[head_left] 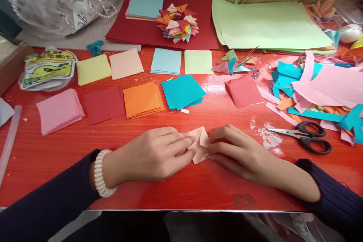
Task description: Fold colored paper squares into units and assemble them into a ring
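A small peach paper [201, 144], partly folded with creased flaps, lies on the red table near its front edge. My left hand [154, 153] comes from the left, its fingertips closed on the paper's left side and its thumb at the lower left edge. At the right edge, the bent fingers of my right hand [241, 151] pinch the paper; their tips are partly hidden. Just beyond my hands are stacks of square paper: teal [183, 92], orange [143, 100], dark red [104, 105] and pink [59, 111].
Black-handled scissors [307, 136] lie to the right, near a heap of paper scraps [329, 87]. A folded red paper [244, 91] sits beyond my right hand. A multicoloured paper ring [178, 23] rests on red sheets at the back. A juice pouch [49, 69] lies left.
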Action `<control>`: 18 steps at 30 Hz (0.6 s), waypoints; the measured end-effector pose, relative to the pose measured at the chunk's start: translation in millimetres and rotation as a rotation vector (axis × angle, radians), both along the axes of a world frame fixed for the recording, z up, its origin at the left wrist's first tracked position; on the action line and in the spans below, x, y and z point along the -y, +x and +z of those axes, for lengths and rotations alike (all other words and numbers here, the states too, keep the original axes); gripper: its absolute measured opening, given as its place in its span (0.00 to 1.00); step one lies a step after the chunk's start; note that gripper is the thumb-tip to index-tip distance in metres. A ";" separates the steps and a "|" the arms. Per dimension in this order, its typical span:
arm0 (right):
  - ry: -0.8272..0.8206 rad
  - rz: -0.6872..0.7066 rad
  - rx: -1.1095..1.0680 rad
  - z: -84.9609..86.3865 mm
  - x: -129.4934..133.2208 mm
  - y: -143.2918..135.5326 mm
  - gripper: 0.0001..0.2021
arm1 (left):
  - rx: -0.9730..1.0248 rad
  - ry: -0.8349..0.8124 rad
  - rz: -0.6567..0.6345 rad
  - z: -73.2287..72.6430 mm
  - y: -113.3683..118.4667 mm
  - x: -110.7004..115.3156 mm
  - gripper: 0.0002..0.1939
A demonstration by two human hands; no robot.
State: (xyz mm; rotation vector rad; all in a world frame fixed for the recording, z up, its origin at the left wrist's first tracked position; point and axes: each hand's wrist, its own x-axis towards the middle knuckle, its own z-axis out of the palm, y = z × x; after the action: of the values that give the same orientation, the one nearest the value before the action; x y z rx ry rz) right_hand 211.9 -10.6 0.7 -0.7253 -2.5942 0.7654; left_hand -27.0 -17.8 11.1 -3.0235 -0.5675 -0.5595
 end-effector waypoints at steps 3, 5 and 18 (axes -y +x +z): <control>-0.057 -0.053 0.031 0.8 3.1 -5.1 0.07 | -0.023 -0.022 0.000 1.2 -2.0 1.9 0.08; -0.058 -0.083 0.033 1.2 4.2 -9.0 0.07 | -0.018 -0.029 -0.004 1.0 -2.3 2.7 0.10; 0.005 -0.205 0.067 -5.9 9.0 -16.8 0.04 | -0.072 0.067 -0.036 4.3 -1.6 5.9 0.15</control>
State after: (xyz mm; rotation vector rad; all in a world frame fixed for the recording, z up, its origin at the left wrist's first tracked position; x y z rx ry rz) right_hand 195.1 -19.6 -5.2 -1.0132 -2.5277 0.6814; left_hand -28.6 -23.7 15.4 -2.9822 -0.4820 -0.4589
